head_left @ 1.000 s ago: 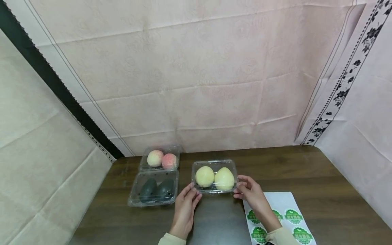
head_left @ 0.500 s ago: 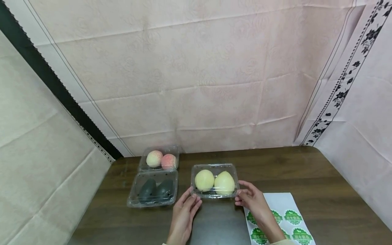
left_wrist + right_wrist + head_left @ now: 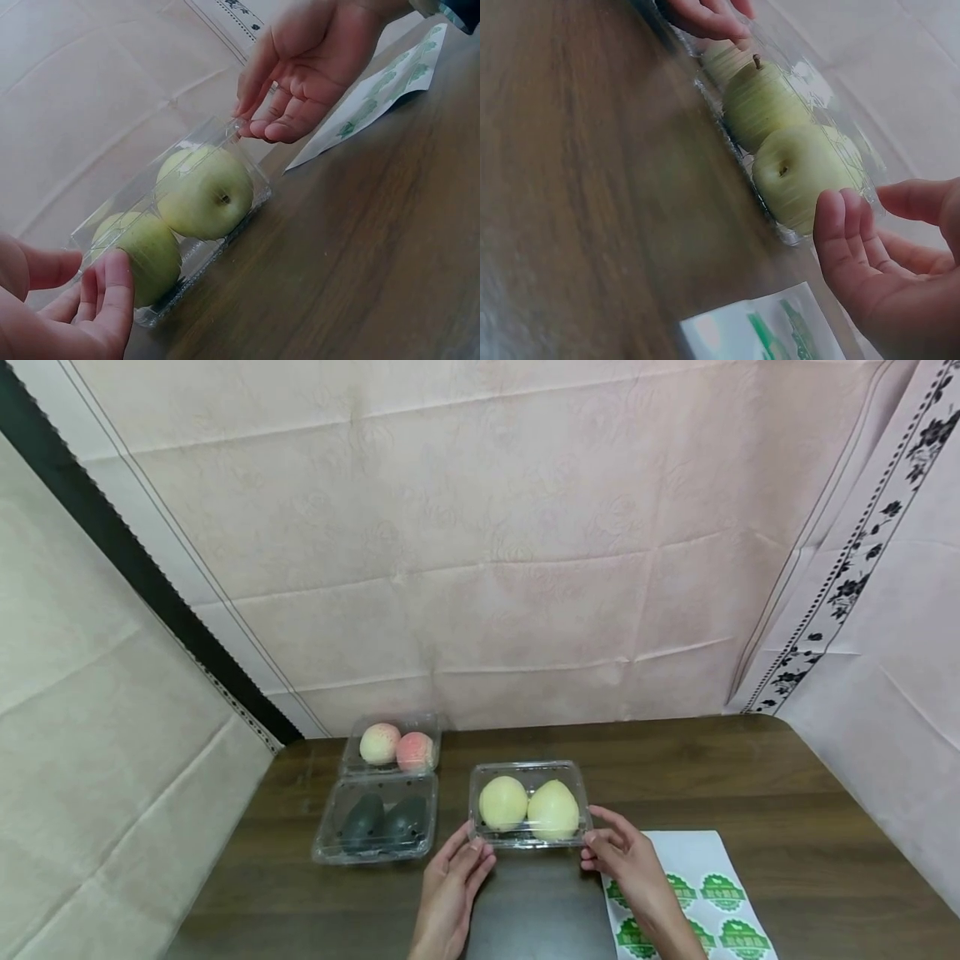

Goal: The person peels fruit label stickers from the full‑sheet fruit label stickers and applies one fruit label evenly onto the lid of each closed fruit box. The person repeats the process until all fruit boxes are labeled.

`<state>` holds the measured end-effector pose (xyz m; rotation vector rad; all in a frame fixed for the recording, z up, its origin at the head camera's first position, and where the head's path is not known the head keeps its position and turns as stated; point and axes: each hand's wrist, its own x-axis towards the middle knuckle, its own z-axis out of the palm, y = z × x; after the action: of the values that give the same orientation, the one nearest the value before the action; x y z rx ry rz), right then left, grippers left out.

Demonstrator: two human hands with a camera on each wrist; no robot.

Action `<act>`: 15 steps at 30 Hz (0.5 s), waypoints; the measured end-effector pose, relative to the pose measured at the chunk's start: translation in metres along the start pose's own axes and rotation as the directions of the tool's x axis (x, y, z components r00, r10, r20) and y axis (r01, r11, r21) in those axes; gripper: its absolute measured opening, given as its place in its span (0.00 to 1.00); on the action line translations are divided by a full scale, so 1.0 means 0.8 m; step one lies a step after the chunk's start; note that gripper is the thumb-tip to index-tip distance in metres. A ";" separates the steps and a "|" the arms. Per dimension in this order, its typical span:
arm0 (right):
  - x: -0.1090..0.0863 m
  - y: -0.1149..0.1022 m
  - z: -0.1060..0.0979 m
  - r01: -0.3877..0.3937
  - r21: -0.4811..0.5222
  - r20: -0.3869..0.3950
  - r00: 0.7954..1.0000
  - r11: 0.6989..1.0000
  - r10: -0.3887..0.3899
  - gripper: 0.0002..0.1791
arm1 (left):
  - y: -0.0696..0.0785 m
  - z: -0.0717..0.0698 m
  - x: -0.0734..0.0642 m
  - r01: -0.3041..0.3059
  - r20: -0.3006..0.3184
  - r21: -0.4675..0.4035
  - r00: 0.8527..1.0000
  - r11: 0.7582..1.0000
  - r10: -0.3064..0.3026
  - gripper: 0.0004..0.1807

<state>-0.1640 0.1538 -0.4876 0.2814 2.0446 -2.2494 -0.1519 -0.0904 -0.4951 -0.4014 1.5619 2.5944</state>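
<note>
A clear plastic clamshell box (image 3: 525, 842) holds two pale green fruits, a rounder one (image 3: 503, 802) and a more pear-shaped one (image 3: 553, 810). Its lid looks closed over them. My left hand (image 3: 448, 889) pinches the near left corner between thumb and fingers. At the near right corner my right hand (image 3: 628, 864) does the same. In the left wrist view the box (image 3: 259, 187) sits at the table surface, the left hand (image 3: 71, 315) at one end and the right hand (image 3: 311, 71) at the other. One fruit's stem (image 3: 757, 61) shows in the right wrist view.
To the left is another clear box (image 3: 375, 862) with two dark green fruits (image 3: 385, 818). Behind it a box (image 3: 427, 723) holds two pinkish peaches (image 3: 397, 747). A white sheet of green stickers (image 3: 686, 843) lies under the right forearm. Cloth (image 3: 525, 610) hangs behind the wooden table (image 3: 675, 768).
Both hands have drawn the box of pale green fruits a little toward me. In the last half second it has hardly moved. The other boxes and sticker sheet stay in place.
</note>
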 end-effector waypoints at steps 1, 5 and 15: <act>0.000 0.000 0.001 0.002 -0.002 -0.001 1.000 1.000 -0.002 0.26 | 0.000 0.000 -0.001 -0.004 0.007 -0.004 1.000 1.000 0.004 0.33; -0.001 -0.001 0.002 0.003 -0.015 0.000 1.000 1.000 -0.003 0.26 | 0.003 -0.002 -0.003 -0.002 0.019 -0.015 1.000 1.000 0.002 0.33; -0.004 -0.002 0.000 -0.013 -0.031 0.018 1.000 0.999 0.014 0.27 | 0.006 -0.002 -0.009 0.023 0.006 -0.005 1.000 1.000 -0.023 0.33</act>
<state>-0.1608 0.1541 -0.4855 0.2702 2.0604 -2.2020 -0.1454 -0.0937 -0.4901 -0.4090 1.5399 2.5807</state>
